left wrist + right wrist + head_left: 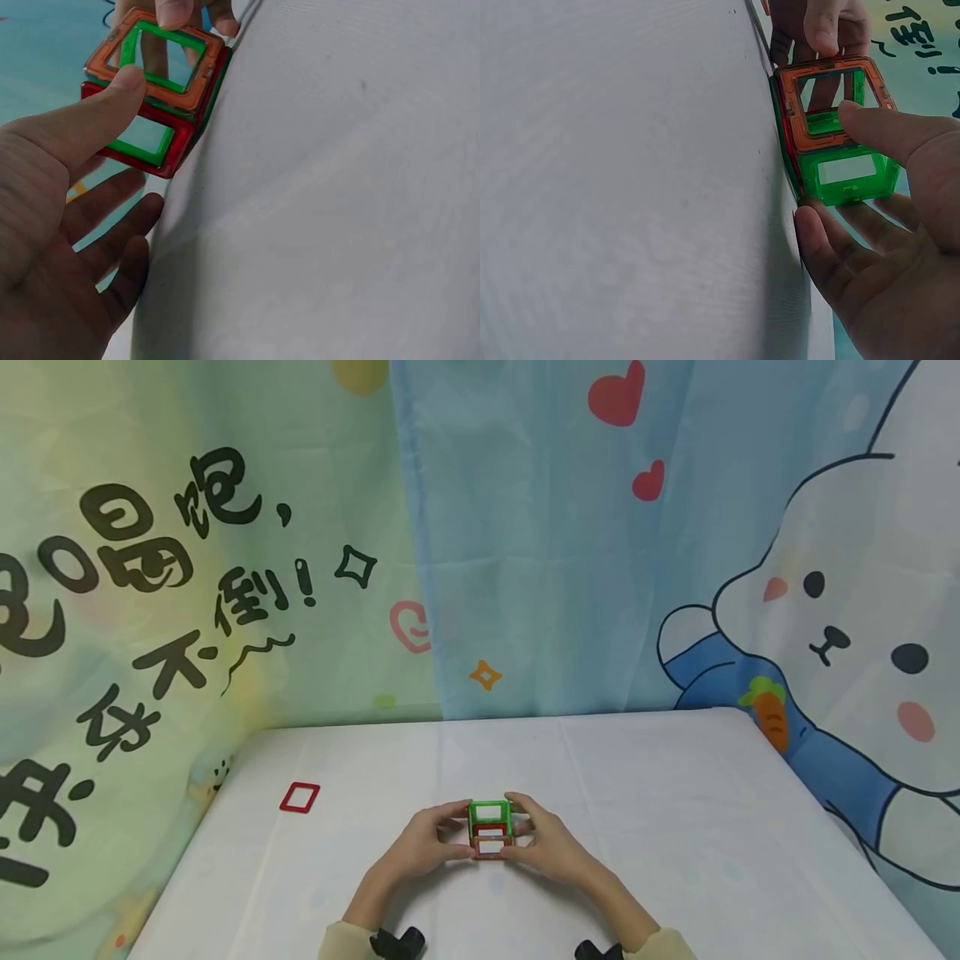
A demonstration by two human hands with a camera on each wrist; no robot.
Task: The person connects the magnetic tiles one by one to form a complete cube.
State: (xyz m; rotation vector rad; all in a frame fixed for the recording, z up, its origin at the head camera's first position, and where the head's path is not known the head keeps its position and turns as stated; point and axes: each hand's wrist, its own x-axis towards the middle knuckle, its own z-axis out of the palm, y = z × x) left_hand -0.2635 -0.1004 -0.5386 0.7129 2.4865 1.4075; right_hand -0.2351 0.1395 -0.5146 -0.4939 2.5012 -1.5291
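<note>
Between both hands stands a small box of magnetic tiles, open square frames in green, red and orange. My left hand grips its left side, the thumb at the near lower edge and a forefinger at the top far corner. On the other side my right hand grips it in the same way. Both wrist views show the thumbs pressing on the orange tile at the front. A red tile forms the side nearest the left hand, and a green tile the side nearest the right.
A loose red square tile lies flat on the white table, far to the left. Printed curtains hang behind the table's back edge. A black strap device sits on the left wrist, and another on the right.
</note>
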